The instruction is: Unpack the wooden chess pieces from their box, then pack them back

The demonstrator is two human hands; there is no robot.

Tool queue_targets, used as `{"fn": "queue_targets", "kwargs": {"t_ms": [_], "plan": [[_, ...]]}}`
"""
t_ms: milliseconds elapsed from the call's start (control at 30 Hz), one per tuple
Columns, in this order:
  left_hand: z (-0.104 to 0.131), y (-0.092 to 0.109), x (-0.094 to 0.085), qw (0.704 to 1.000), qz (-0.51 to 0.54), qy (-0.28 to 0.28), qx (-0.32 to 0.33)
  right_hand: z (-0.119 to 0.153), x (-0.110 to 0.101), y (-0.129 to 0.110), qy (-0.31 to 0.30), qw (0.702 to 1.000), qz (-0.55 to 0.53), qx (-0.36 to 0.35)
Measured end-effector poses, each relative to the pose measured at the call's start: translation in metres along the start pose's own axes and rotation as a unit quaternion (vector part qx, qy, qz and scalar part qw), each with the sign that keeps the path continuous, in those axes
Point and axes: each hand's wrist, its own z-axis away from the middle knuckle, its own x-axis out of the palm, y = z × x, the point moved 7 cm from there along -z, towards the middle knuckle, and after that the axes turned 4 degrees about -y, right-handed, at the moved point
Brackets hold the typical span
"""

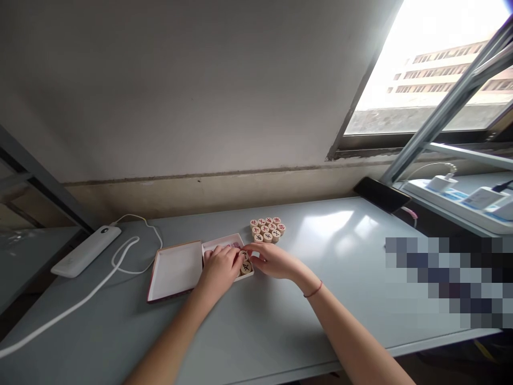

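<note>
A shallow box with a white inside (241,240) lies on the desk, with wooden Chinese chess pieces (246,267) in its right side. My left hand (221,263) reaches over the box from the front. Its fingers are bent down among the pieces, and the tips and whatever they grip are hidden. At the box's right edge is my right hand (272,260), its thumb and index finger apart. The index fingertip touches or nearly touches a piece (244,255) beside my left fingers. Behind my right hand, several more pieces (264,229) with red and black characters stand grouped on the desk.
The box's open lid (178,271) lies to the left. A white power bank (86,251) and a white cable (76,306) are further left. At the right are a dark phone-like slab (380,195), a power strip (460,200) and a metal frame (436,101). A wall stands behind the desk.
</note>
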Motion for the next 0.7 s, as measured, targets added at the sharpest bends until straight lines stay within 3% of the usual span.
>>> {"fn": "queue_targets", "kwargs": {"t_ms": [167, 333, 567, 700], "plan": [[-0.002, -0.005, -0.002, 0.995, 0.093, 0.029, 0.002, 0.000, -0.006, -0.003, 0.015, 0.999, -0.037, -0.003], [0.001, -0.004, -0.015, 0.966, 0.244, 0.077, 0.039, 0.006, -0.017, -0.010, 0.028, 0.991, -0.129, 0.000], [0.005, -0.010, -0.011, 0.924, 0.378, 0.052, -0.020, 0.004, -0.023, -0.007, 0.033, 0.970, -0.242, -0.020], [0.005, -0.017, -0.012, 0.914, 0.395, 0.083, -0.043, 0.013, -0.049, 0.012, 0.101, 0.962, -0.251, 0.021]]}}
